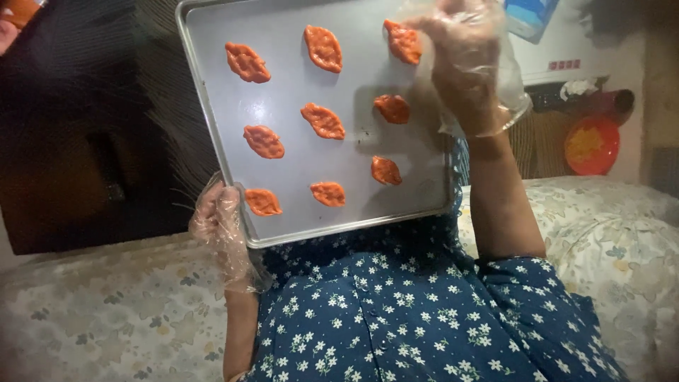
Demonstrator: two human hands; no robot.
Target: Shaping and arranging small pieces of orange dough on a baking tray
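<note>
A person in a dark blue dress printed with small white flowers (417,318) holds up a rectangular silver metal baking tray (297,141) dotted with nine orange leaf-shaped dough pieces (323,120). The left hand (223,226), in a clear plastic glove, grips the tray's lower corner; the right hand (463,60), gloved the same way, touches the top-right piece (403,41) near the tray's upper edge. A floral-patterned cloth (106,311) covers the surface behind, and a round red plastic bowl (591,145) stands at the right against the wall.
</note>
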